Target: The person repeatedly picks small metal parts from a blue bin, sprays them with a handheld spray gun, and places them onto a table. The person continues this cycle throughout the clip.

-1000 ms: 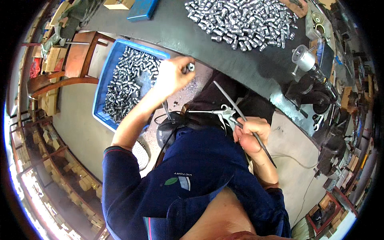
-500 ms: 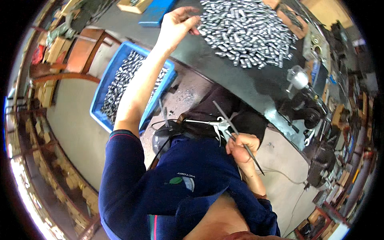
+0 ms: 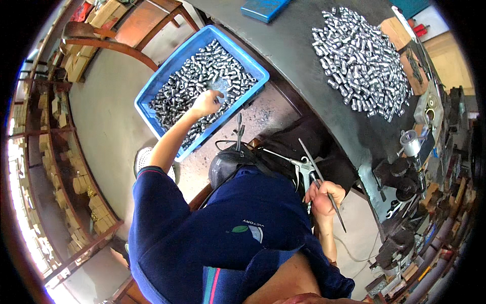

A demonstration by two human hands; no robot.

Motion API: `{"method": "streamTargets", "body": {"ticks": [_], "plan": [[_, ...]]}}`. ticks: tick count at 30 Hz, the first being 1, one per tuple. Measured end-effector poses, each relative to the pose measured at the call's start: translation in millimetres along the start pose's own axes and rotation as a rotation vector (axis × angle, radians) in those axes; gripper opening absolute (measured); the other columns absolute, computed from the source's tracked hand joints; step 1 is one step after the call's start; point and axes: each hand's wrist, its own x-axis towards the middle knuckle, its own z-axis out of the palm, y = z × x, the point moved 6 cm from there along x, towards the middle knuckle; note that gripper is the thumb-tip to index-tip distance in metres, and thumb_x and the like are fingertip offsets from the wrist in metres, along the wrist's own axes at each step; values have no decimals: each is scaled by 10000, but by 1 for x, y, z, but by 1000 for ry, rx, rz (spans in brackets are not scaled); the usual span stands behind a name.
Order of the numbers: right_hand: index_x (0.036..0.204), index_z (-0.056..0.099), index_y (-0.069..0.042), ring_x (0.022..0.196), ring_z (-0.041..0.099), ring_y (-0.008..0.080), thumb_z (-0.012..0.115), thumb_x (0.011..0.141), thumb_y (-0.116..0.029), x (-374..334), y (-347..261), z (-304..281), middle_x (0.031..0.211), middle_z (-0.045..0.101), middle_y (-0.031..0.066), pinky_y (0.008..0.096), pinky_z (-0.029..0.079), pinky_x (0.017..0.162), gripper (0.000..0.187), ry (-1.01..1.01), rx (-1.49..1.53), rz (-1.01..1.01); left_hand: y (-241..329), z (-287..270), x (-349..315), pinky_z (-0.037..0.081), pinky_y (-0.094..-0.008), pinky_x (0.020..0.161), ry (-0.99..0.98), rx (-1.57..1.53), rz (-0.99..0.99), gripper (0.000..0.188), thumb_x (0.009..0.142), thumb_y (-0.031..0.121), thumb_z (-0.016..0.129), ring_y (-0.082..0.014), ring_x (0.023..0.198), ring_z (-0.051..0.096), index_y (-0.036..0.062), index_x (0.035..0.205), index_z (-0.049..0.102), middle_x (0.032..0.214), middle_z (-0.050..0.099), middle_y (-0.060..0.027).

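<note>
My left hand (image 3: 206,103) is down in a blue plastic bin (image 3: 144,112) among many small cylindrical metal parts (image 3: 190,76). Its fingers are curled in, and what they hold, if anything, is hidden. Over my lap, my right hand (image 3: 326,196) is closed round a thin dark file (image 3: 310,152) with a tapered end, which slants across the fist. A silver air blow gun (image 3: 305,169) with a long thin nozzle is in the same hand, its handle partly covered by the fingers.
A dark workbench (image 3: 298,55) carries a large heap of shiny metal parts (image 3: 362,66) and a blue flat box (image 3: 264,9). Clamping tools and a small metal cup (image 3: 410,143) stand along its right side. A wooden chair (image 3: 147,25) is beyond the bin; shelves (image 3: 55,177) line the left.
My left hand has moved from beside the heap on the bench down into the blue bin. The view has shifted left. My right hand still grips the file and the air blow gun.
</note>
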Motion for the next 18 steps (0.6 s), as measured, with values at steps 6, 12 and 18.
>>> {"method": "streamTargets", "body": {"ticks": [6,12,18], "plan": [[499,268,-74,393,347,122,463,732,40,3,-3,10,465,373,63,262,343,344,325,40,-14,1,-18,25,9,499,-408,749,-49,239,-161,290,677,286,675,-318,832,631,58,852,645,850,647,-175],[495,275,-72,398,369,135,539,736,-50,0,8,11,470,376,71,268,362,356,358,45,5,40,-6,32,12,507,-419,707,-20,424,5,248,675,252,651,-330,801,632,78,851,639,838,648,-164],[489,267,-67,400,369,130,486,735,5,-1,7,8,469,373,68,271,366,353,336,55,43,35,-8,24,12,511,-408,681,-10,445,-54,196,671,234,623,-303,762,643,119,828,651,800,657,-137]]}}
